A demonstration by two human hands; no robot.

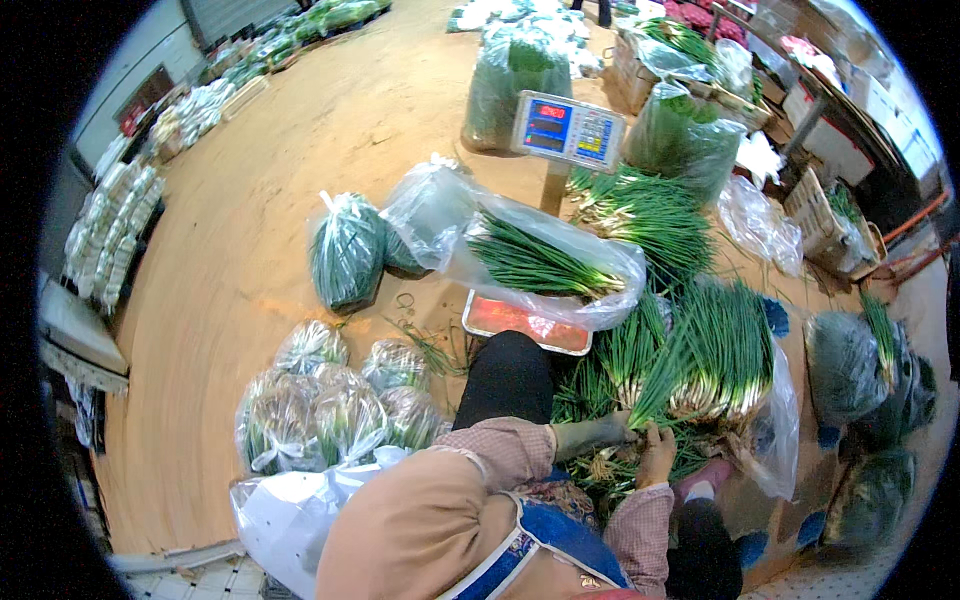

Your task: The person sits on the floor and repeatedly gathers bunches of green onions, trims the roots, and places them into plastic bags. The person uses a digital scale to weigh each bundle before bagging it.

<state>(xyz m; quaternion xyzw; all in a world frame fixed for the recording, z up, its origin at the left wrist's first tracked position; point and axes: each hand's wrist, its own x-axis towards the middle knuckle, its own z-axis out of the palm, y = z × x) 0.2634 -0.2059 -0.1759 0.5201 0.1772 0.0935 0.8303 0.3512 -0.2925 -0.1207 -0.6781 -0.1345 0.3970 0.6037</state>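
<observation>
My left hand (616, 428) and my right hand (657, 450) meet low at centre right, both at the lower end of a small bunch of green onions (652, 397). The fingers of both hands are closed around its stems. Right beside it stands a big pile of green onions (724, 352), roots toward me. Loose leaves and roots lie under my hands. Farther out, green onions (551, 262) lie in a clear plastic bag on a platform scale (525, 324). The scale's display (568, 130) is lit. More green onions (645, 217) are heaped behind it.
Tied bags of green onions (349, 416) stand at the left, near a white plastic bag (289, 517). A full green bag (347, 251) sits left of the scale. Tall bags (517, 86) are beyond the display. Dark filled bags (847, 367) and a crate (825, 221) are at the right.
</observation>
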